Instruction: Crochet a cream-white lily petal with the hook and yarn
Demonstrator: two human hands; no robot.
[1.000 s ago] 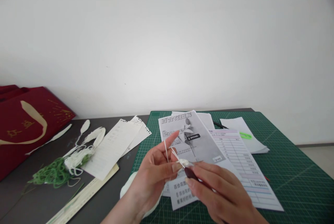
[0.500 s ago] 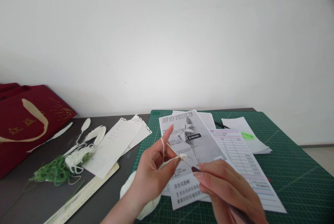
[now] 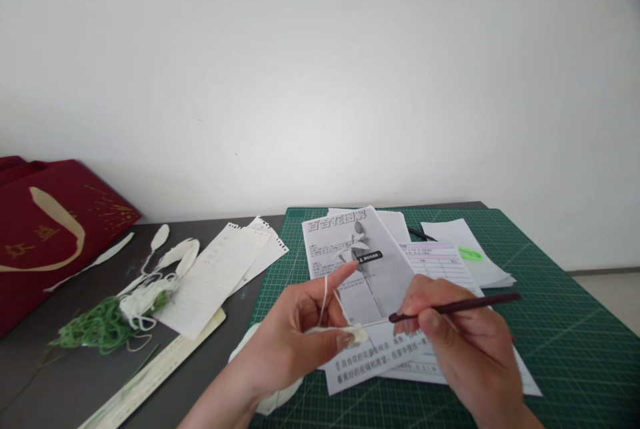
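Note:
My left hand (image 3: 300, 329) pinches a small piece of white crochet work (image 3: 359, 333) between thumb and fingers, its index finger stretched out with white yarn (image 3: 325, 292) looped round it. In my right hand (image 3: 455, 342) is a crochet hook (image 3: 465, 304) with a dark handle, held like a pen and lying nearly level. Its thin metal shaft reaches left to the white piece; the hook's tip is too small to make out. Partly hidden under my left forearm lies a ball of white yarn (image 3: 277, 402). Beneath both hands is a printed sheet (image 3: 360, 362) with a lily picture.
A green cutting mat (image 3: 540, 309) carries a lined form (image 3: 440, 262), white papers (image 3: 463, 235) and a bright green clip (image 3: 470, 254). To the left are green yarn (image 3: 95, 329), white crocheted petals (image 3: 175, 254), notebook sheets (image 3: 215, 275), a ruler (image 3: 155, 369) and a red bag (image 3: 55, 235).
My right hand has turned, bringing the hook from a steep slant to nearly level. The white piece has shifted slightly right and down, and my left index finger now points more to the right.

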